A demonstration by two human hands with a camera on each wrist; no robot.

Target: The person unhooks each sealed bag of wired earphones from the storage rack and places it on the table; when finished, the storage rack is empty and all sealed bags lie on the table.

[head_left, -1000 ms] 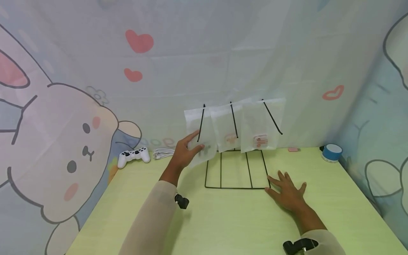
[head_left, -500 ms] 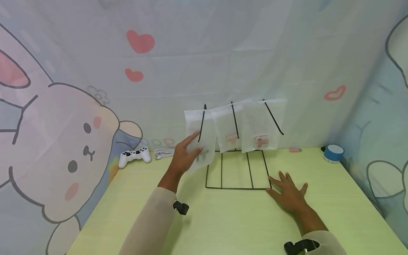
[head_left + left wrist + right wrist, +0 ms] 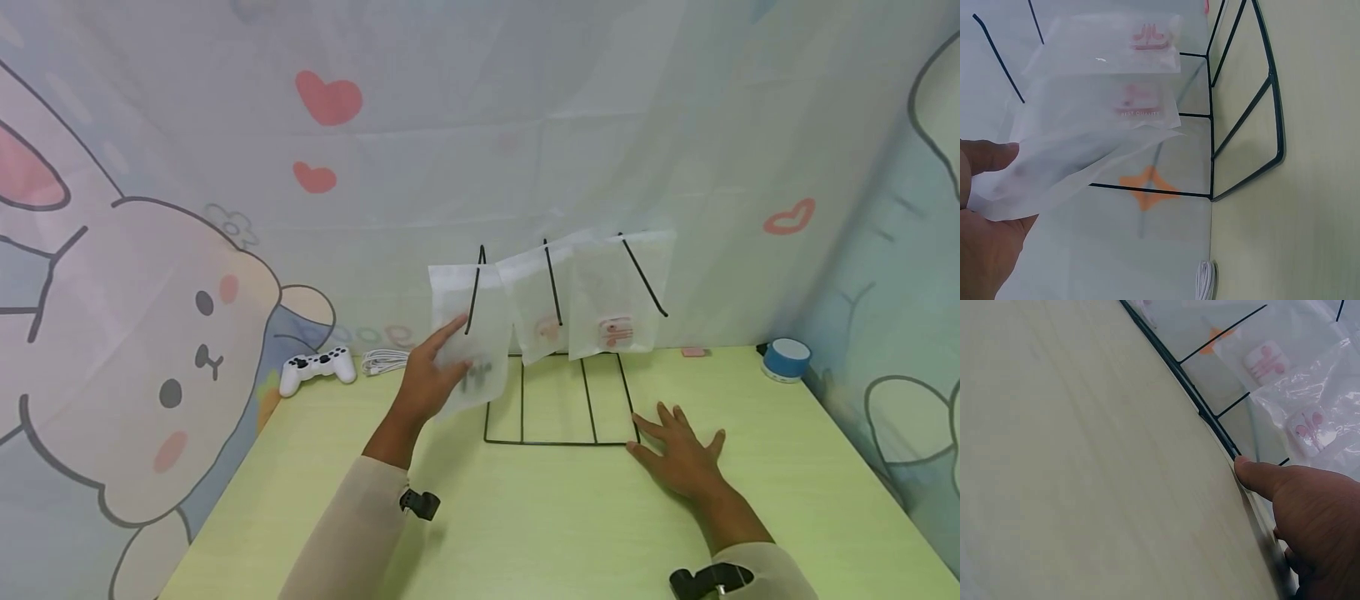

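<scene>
My left hand (image 3: 429,379) pinches the leftmost translucent plastic bag (image 3: 491,333) between thumb and fingers, near its lower left side. This bag hangs at the left prong of a black wire display rack (image 3: 555,443); small dark shapes show through it. Two more bags, a middle bag (image 3: 531,292) and a right bag (image 3: 592,292), hang on the other prongs. Each holds a white and pink item, seen in the left wrist view as a pink print (image 3: 1149,37). With fingers spread, my right hand (image 3: 678,458) touches the right front corner of the rack's base.
A white game controller (image 3: 317,367) and a coiled white cable (image 3: 384,360) lie at the back left of the table (image 3: 540,525). Back right are a pink eraser-like block (image 3: 694,352) and a blue and white round container (image 3: 786,360). A printed cloth backdrop rises behind.
My left hand has drawn back slightly toward me, and the leftmost bag has come forward and down along its prong. The right hand stays at the rack corner.
</scene>
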